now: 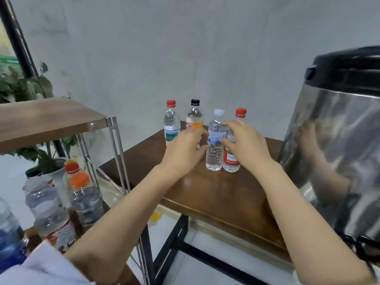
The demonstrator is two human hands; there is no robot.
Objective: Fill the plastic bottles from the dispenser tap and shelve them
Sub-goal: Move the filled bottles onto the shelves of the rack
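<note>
Four capped plastic bottles stand on the brown wooden table (pixel 216 194): a red-capped one (pixel 172 124), a black-capped one with an orange label (pixel 194 118), a white-capped clear one (pixel 214 153) and a red-capped one with a red label (pixel 231 161). My left hand (pixel 185 147) is blurred, with its fingers spread just left of the white-capped bottle. My right hand (pixel 246 145) is on that bottle's right side, thumb and fingertips at its label, and partly hides the red-label bottle. Neither hand is closed around a bottle.
A steel dispenser (pixel 339 151) with a black lid fills the right side, with a dark tap (pixel 362 243) low on it. At the left stands a metal rack with a wooden top shelf (pixel 41 118). Several filled bottles (pixel 86 194) stand on its lower shelf. A potted plant (pixel 24 87) is behind it.
</note>
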